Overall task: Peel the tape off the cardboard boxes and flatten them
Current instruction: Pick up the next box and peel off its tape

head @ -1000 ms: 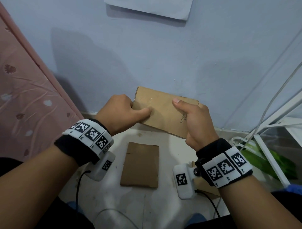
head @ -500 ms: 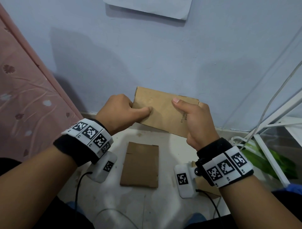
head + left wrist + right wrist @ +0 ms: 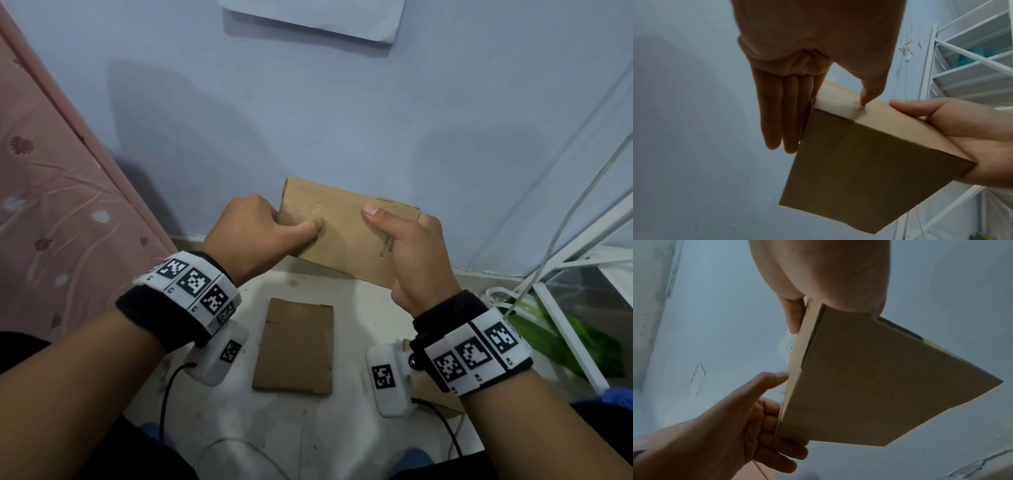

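Observation:
I hold a small brown cardboard box [image 3: 346,236] in the air in front of the wall, long side across. My left hand [image 3: 257,233] grips its left end, fingers [image 3: 783,116] lying along the end face. The left thumb [image 3: 869,92] presses its tip into the edge of a pale tape strip [image 3: 836,108] on the box's narrow face. My right hand [image 3: 411,253] grips the right end, thumb laid flat on the near face and fingers behind. The box [image 3: 879,378] is closed; its far side is hidden.
A flattened cardboard piece [image 3: 294,346] lies on the white floor below the hands, and another piece [image 3: 435,390] shows under my right wrist. A pink patterned cloth [image 3: 51,205] rises at the left. A white metal rack [image 3: 565,274] and green leaves [image 3: 565,339] stand at the right.

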`<state>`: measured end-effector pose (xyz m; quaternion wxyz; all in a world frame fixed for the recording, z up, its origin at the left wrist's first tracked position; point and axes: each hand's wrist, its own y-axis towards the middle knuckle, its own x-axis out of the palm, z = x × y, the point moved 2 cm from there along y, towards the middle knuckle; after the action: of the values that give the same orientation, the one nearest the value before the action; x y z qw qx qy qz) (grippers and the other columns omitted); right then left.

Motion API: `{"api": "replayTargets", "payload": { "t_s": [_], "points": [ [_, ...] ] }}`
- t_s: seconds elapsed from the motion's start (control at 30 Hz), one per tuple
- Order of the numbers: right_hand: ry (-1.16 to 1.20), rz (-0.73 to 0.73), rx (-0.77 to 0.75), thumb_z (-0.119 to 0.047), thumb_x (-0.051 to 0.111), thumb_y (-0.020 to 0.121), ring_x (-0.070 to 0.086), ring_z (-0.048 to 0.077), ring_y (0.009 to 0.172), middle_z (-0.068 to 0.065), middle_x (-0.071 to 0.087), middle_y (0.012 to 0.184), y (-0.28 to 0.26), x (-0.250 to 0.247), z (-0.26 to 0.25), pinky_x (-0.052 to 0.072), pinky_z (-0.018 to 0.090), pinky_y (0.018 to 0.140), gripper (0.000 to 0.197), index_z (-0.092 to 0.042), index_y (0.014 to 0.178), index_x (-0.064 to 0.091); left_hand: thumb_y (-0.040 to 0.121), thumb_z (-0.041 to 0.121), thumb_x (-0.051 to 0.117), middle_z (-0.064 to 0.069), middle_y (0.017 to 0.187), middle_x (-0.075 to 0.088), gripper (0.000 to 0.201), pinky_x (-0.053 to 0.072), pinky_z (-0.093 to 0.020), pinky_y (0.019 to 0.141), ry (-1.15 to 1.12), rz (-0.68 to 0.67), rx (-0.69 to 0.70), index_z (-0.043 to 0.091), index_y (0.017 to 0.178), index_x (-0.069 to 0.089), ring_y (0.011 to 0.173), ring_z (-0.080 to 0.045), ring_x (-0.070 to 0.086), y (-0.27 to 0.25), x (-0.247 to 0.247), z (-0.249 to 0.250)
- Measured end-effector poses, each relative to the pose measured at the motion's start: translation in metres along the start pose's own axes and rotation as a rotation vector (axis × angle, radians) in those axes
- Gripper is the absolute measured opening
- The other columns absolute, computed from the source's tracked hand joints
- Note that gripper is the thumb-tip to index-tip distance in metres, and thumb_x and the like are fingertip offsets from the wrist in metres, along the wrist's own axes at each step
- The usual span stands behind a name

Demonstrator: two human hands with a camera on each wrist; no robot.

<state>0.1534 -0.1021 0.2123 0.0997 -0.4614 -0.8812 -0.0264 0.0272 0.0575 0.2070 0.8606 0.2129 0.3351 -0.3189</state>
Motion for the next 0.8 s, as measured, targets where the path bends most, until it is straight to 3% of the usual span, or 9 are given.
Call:
{"api": "replayTargets", "payload": {
  "t_s": [0.1,0.23,0.3,0.37,0.47,0.53,0.63,0.73,0.8],
  "points": [
    [0.006,-0.023,-0.022,-0.011,0.074,0.089,0.067,0.029,0.079,0.02,0.063,0.089,-0.0007,0.0023,0.0013,0.058,0.044,0.076,0.041,0.024,0.099,0.058,0.065,0.07,0.057,-0.028,0.069,0.064,0.084,0.053,-0.049,0.057,-0.009,-0.01,-0.004,-0.014,0.069,0.061,0.052,-0.033,0.055,-0.0002,-0.0009,0.0009],
    [-0.019,-0.022,-0.043,-0.012,0.074,0.09,0.067,0.029,0.078,0.019,0.064,0.087,-0.0012,0.0005,0.0019,0.057,0.045,0.076,0.04,0.024,0.096,0.057,0.066,0.063,0.056,-0.027,0.062,0.06,0.07,0.049,-0.046,0.052,0.003,-0.011,-0.003,-0.006,0.057,0.053,0.05,-0.03,0.051,-0.0033,0.0024,0.0039],
    [-0.02,-0.018,-0.037,-0.011,0.074,0.091,0.069,0.029,0.077,0.019,0.066,0.087,-0.0012,-0.0009,0.0014,0.059,0.045,0.075,0.036,0.022,0.096,0.06,0.071,0.058,0.059,-0.017,0.049,0.044,0.058,0.037,-0.037,0.045,0.038,0.008,0.004,0.006,0.052,0.044,0.045,-0.019,0.04,-0.0047,0.0028,0.0065],
    [-0.02,-0.014,-0.034,-0.011,0.074,0.091,0.07,0.029,0.078,0.02,0.067,0.088,-0.001,-0.002,0.0004,0.059,0.046,0.076,0.034,0.021,0.096,0.062,0.075,0.052,0.062,0.0,0.044,0.029,0.055,0.026,-0.028,0.043,0.074,0.04,0.01,0.013,0.051,0.032,0.043,-0.017,0.029,-0.0057,0.0022,0.0087],
    [-0.001,-0.019,-0.031,-0.01,0.073,0.091,0.069,0.029,0.079,0.02,0.065,0.09,0.0001,-0.0026,0.0001,0.059,0.043,0.075,0.038,0.024,0.1,0.059,0.078,0.055,0.063,0.007,0.041,0.021,0.061,0.023,-0.026,0.039,0.086,0.048,0.034,0.015,0.049,0.027,0.038,-0.014,0.023,-0.0061,0.0013,0.0086],
    [0.002,-0.026,-0.025,-0.01,0.073,0.091,0.068,0.029,0.079,0.021,0.063,0.091,0.0004,-0.0019,0.0011,0.059,0.042,0.075,0.041,0.026,0.101,0.056,0.077,0.063,0.061,0.005,0.039,0.024,0.068,0.025,-0.026,0.038,0.076,0.039,0.037,0.011,0.047,0.03,0.037,-0.013,0.025,-0.0054,0.0009,0.0058],
    [-0.007,-0.026,-0.025,-0.011,0.074,0.09,0.069,0.03,0.079,0.021,0.066,0.09,0.0003,-0.0005,0.0021,0.06,0.045,0.076,0.039,0.024,0.1,0.059,0.071,0.071,0.052,-0.018,0.045,0.045,0.08,0.044,-0.04,0.047,0.044,0.032,0.015,-0.006,0.053,0.048,0.042,-0.018,0.04,-0.0035,0.0017,0.0023],
    [-0.034,-0.036,-0.051,-0.015,0.076,0.089,0.062,0.03,0.076,0.019,0.061,0.086,-0.0003,0.0011,0.0017,0.054,0.044,0.074,0.046,0.025,0.096,0.055,0.065,0.069,0.046,-0.013,0.045,0.044,0.07,0.044,-0.039,0.047,0.029,0.043,0.018,0.001,0.05,0.046,0.043,-0.019,0.04,-0.0044,0.0028,0.0025],
    [-0.043,-0.045,-0.062,-0.017,0.077,0.088,0.059,0.029,0.076,0.018,0.058,0.087,-0.001,0.0009,0.0014,0.051,0.044,0.073,0.05,0.025,0.095,0.052,0.065,0.069,0.045,-0.017,0.048,0.052,0.077,0.05,-0.044,0.053,0.017,0.036,0.014,-0.006,0.054,0.051,0.044,-0.024,0.047,-0.0034,0.0037,0.0021]
  ]
}}
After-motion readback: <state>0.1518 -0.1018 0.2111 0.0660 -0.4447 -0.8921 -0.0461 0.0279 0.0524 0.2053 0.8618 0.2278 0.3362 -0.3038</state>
